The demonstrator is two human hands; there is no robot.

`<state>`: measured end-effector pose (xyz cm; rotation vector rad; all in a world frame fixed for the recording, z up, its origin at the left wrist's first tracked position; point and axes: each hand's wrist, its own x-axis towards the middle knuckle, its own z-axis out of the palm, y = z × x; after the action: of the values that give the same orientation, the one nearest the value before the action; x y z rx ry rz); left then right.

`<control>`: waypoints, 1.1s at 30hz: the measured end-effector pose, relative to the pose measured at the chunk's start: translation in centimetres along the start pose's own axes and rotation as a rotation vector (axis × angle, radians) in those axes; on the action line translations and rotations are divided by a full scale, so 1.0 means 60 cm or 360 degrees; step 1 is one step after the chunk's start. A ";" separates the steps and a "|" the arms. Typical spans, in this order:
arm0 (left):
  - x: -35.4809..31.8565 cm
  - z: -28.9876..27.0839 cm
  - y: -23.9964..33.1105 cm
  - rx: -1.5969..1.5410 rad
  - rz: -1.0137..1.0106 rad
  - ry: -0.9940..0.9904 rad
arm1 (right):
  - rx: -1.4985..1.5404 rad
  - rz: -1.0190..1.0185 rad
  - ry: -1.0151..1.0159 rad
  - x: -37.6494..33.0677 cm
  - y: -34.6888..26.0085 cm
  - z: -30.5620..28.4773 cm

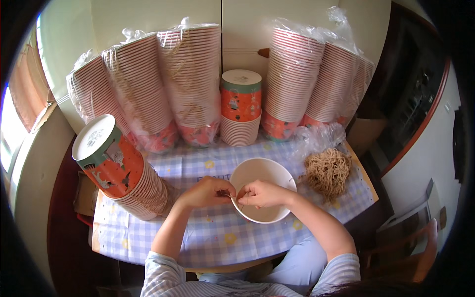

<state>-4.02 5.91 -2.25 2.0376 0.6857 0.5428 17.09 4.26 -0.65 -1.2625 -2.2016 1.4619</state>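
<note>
A white-lined paper bucket [267, 171] stands mouth up on the table in front of me. At its left rim my left hand [209, 192] is closed, its fingertips pinched at the rim from outside. My right hand [261, 193] reaches over the mouth, thumb and fingers pinched just inside that same rim. A thin tan cord shows at the fingertips of both hands, partly hidden by them. On the bucket's right wall, near the rim, is a small mark or cord end. Right of the bucket lies a tangled heap of tan cord [328, 173].
A leaning stack of orange-and-green paper buckets [111, 163] stands at the left. Another short upside-down stack [241, 101] is at the back middle. Several tall stacks in clear plastic [190, 79] line the wall. Crumpled plastic [321, 138] lies behind the cord. A checked cloth [230, 237] covers the table.
</note>
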 end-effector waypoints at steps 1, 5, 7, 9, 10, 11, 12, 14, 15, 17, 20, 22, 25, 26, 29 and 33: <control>0.000 0.001 0.001 -0.0002 0.0001 0.0010 | 0.0013 -0.0048 -0.0030 0.001 0.002 0.002; 0.002 0.004 -0.004 -0.0070 0.0061 0.0014 | -0.0029 -0.0102 -0.0019 0.004 0.005 0.007; 0.002 0.005 -0.004 -0.0145 0.0052 0.0017 | 0.0022 -0.0114 0.0010 0.010 0.016 0.013; 0.003 0.004 0.007 -0.0137 0.0049 0.0011 | 0.0021 -0.0086 0.0045 0.009 0.010 0.013; 0.002 0.003 0.011 -0.0129 0.0041 0.0008 | 0.0022 -0.0060 0.0076 0.008 0.007 0.014; 0.001 0.003 0.010 -0.0127 0.0040 0.0009 | 0.0022 -0.0062 0.0076 0.008 0.006 0.014; 0.001 0.003 0.006 -0.0108 0.0044 0.0028 | 0.0060 -0.0079 0.0115 0.008 0.005 0.014; 0.002 0.005 0.000 -0.0090 0.0053 0.0048 | 0.0094 -0.0094 0.0157 0.007 0.007 0.012; 0.002 0.005 -0.003 -0.0071 0.0027 0.0071 | 0.0154 -0.0148 0.0211 0.008 0.013 0.010; 0.003 0.005 -0.002 -0.0049 0.0002 0.0096 | 0.0328 -0.0223 0.0276 0.010 0.026 0.004; 0.005 0.003 0.001 -0.0023 0.0016 0.0154 | 0.0570 -0.0314 0.0300 0.008 0.028 -0.006; 0.003 0.000 0.001 0.0035 -0.0025 0.0081 | 0.0642 -0.0292 0.0309 -0.004 0.010 -0.015; -0.001 -0.002 0.006 0.0026 -0.0006 0.0064 | 0.0802 -0.0244 0.0320 -0.008 0.006 -0.022; 0.000 -0.002 0.006 0.0026 -0.0003 0.0064 | 0.0887 -0.0216 0.0327 -0.010 0.007 -0.025; -0.003 -0.004 0.008 0.0091 0.0135 0.0097 | 0.0979 -0.0264 0.0329 -0.013 0.002 -0.030; -0.004 -0.003 0.021 0.0197 0.0113 0.0002 | 0.1012 -0.0326 0.0312 -0.023 -0.007 -0.035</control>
<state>-3.97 5.29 -1.14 2.1841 0.6642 0.5549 18.91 4.54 1.06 -0.8851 -1.5009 1.6738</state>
